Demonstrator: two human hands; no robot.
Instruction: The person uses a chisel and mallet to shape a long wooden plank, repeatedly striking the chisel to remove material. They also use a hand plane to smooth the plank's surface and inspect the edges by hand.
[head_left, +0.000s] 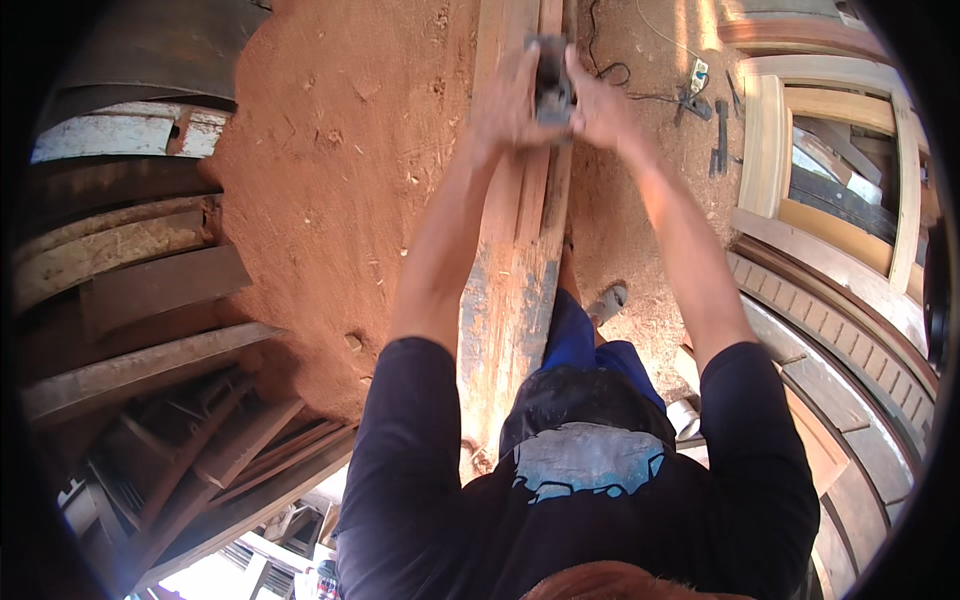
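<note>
A long weathered wooden plank (515, 280) with worn blue paint runs from my chest away to the top of the view. On its far part sits a dark grey hand planer (551, 85). My left hand (503, 105) grips the planer's left side and my right hand (598, 105) grips its right side. Both arms are stretched out straight over the plank. The planer's underside is hidden by the plank and my fingers.
Reddish sawdust (340, 170) covers the floor to the left. Stacked dark boards (150, 290) lie at far left. A pale wooden window frame (830, 170) stands at right, curved wooden pieces (850, 380) below it. A black cable and small tools (700, 95) lie on the floor at upper right.
</note>
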